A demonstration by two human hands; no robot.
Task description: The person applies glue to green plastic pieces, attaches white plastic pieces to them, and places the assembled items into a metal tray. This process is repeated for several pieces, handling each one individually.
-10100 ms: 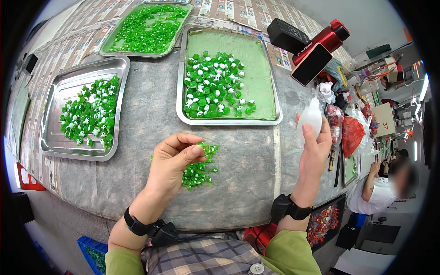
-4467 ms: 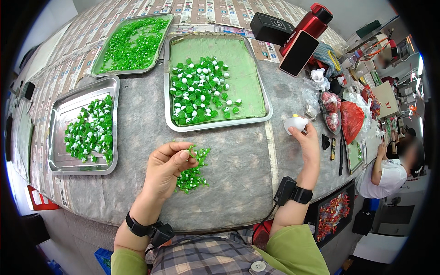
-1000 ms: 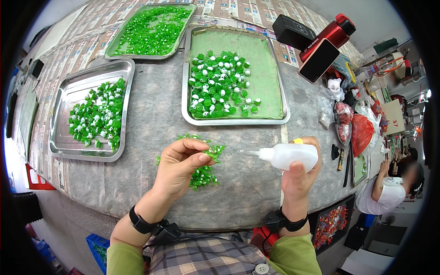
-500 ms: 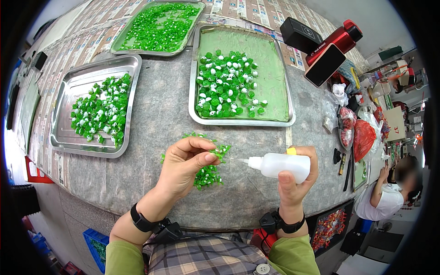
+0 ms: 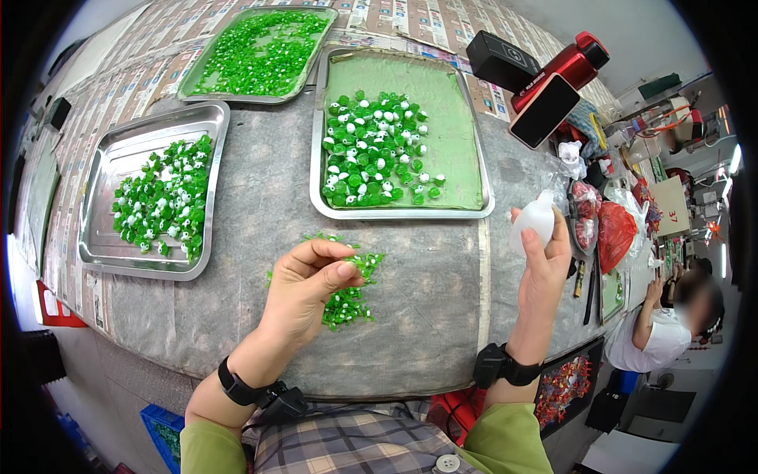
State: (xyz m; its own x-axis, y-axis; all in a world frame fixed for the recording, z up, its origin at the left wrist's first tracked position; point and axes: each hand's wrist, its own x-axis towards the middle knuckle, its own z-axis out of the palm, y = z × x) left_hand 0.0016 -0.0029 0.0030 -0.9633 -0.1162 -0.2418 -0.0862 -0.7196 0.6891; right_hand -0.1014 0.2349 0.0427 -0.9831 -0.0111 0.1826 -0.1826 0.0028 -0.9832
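Note:
With thumb and fingertips pinched together, my left hand (image 5: 304, 284) hovers over a loose pile of tiny green-and-white pieces (image 5: 345, 306) on the grey table covering. Whatever sits in that pinch is too small to name. My right hand (image 5: 546, 253) grips a white squeeze bottle (image 5: 537, 220), its thin nozzle tipped upward, off to the right of the middle tray. That metal tray (image 5: 395, 212) has a green lining and carries green-and-white balls like eyeballs. Another metal tray (image 5: 142, 270), at the left, carries a heap of green-and-white pieces.
A third tray (image 5: 306, 85) at the back is spread with small green pieces. Back right are a black box (image 5: 501, 59), a red bottle (image 5: 580, 63) and a phone (image 5: 545, 110). Red plastic bags (image 5: 616, 237) lie at the right; a person (image 5: 659, 336) sits beyond.
My right hand has moved right, away from my left hand, turning the squeeze bottle from sideways to nozzle-up. The left hand keeps its pinch. The whole view has shifted slightly.

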